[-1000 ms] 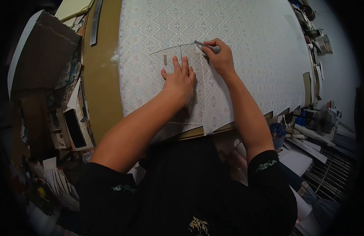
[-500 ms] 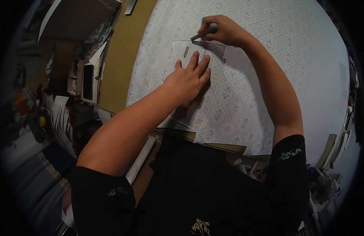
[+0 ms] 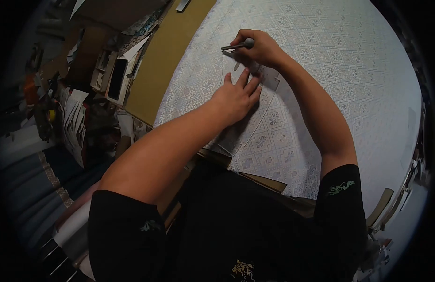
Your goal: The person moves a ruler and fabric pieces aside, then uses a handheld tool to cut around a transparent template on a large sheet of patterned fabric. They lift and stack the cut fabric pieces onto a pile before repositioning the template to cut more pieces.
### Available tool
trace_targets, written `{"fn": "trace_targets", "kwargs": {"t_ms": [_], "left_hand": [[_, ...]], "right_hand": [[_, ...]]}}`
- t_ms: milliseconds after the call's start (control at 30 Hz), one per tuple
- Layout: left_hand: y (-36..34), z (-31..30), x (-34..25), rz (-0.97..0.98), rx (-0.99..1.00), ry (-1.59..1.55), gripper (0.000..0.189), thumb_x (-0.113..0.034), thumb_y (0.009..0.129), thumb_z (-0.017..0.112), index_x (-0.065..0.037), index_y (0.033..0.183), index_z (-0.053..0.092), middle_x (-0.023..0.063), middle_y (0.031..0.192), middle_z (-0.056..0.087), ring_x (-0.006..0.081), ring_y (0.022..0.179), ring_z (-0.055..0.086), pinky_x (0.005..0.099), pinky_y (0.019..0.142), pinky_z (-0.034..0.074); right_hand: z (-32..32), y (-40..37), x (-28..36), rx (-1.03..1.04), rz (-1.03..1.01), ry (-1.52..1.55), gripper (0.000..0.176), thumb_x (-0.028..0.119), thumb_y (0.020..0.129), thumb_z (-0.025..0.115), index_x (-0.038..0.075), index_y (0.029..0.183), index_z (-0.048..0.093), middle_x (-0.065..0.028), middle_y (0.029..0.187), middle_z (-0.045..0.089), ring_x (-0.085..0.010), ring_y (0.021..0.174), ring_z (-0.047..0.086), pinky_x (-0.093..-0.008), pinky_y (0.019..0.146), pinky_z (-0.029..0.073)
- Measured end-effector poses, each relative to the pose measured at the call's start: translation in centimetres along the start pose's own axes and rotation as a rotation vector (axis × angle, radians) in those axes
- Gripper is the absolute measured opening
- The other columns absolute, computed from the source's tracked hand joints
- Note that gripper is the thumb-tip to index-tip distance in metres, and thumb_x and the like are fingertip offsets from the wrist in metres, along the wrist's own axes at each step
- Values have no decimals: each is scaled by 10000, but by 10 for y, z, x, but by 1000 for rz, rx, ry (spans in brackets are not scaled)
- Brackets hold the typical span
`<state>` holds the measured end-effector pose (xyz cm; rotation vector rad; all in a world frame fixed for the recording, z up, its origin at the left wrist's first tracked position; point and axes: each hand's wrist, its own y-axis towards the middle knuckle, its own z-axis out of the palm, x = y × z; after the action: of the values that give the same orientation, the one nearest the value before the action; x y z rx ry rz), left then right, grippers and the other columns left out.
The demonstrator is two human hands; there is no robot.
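Pale fabric (image 3: 283, 127) with a woven geometric pattern lies over the table. On it rests a clear flat template (image 3: 255, 124) with straight edges. My left hand (image 3: 236, 98) presses down on the template, fingers spread. In my right hand (image 3: 257, 47) is a dark pen-like tool (image 3: 238, 45) with a rounded end, its tip at the template's upper left corner. A small strip mark (image 3: 236, 66) shows between the hands. My right hand's shadow falls over the template's top edge.
A yellow-brown board edge (image 3: 149, 70) runs along the fabric's left side. Beyond it are a black phone-like object (image 3: 118, 79), a stack of papers (image 3: 76, 124) and boxes. Dark blue folded cloth (image 3: 27, 188) hangs at lower left. Long rolled pieces (image 3: 381, 207) stand at right.
The tool's tip has moved left along the template's top edge to its corner. My left hand stays on the template. The whole view has shifted and turned slightly.
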<state>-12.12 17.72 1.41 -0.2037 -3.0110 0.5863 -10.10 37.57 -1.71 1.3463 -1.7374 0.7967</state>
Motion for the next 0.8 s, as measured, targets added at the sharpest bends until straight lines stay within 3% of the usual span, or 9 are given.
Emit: {"fn": "trace_targets", "kwargs": {"t_ms": [67,133,200,300,500,800], "left_hand": [[4,-7,-12,-58,29,-12,579,-194,994,538,-10,1532,427,220,1690,221,464,1536,267,655,1011,516],[7,-8,-21,-113,62,-37,535,-189,1014,503,-5,1514,448,224,1689,226,475,1527,284,664,966,542],[9,-5,-25,-150,52,-59,499,-181,1017,492,3,1480,480,230,1692,218,494,1518,295,671,904,568],[8,3,-21,-144,4,-151,477,-179,1025,476,4,1466,493,231,1699,198,492,1531,268,682,925,554],[4,-4,-19,-132,30,-131,472,-165,1030,477,-10,1475,485,220,1710,175,489,1545,237,670,940,554],[3,-5,-16,-130,40,-218,433,-131,1001,547,-31,1421,535,212,1713,156,496,1557,180,691,976,528]], "right_hand": [[-5,7,-3,2,-32,29,188,120,848,766,68,1028,756,-101,923,773,-221,838,727,-361,795,568],[-9,16,-4,41,-130,16,197,71,832,779,49,1027,762,-82,921,774,-183,832,718,-341,798,570],[-20,32,-3,150,-105,3,200,30,829,789,36,1026,760,-73,950,775,-173,884,721,-334,846,572],[-36,59,9,331,-75,-14,205,-22,826,798,22,1023,763,-65,993,780,-168,925,737,-314,897,585],[-33,125,7,730,-48,-37,232,-11,793,818,6,1017,759,-70,962,758,-139,818,728,-272,756,622],[-7,137,43,1055,47,-35,206,-21,802,810,-1,994,736,-77,975,752,-160,864,744,-299,783,647]]}}
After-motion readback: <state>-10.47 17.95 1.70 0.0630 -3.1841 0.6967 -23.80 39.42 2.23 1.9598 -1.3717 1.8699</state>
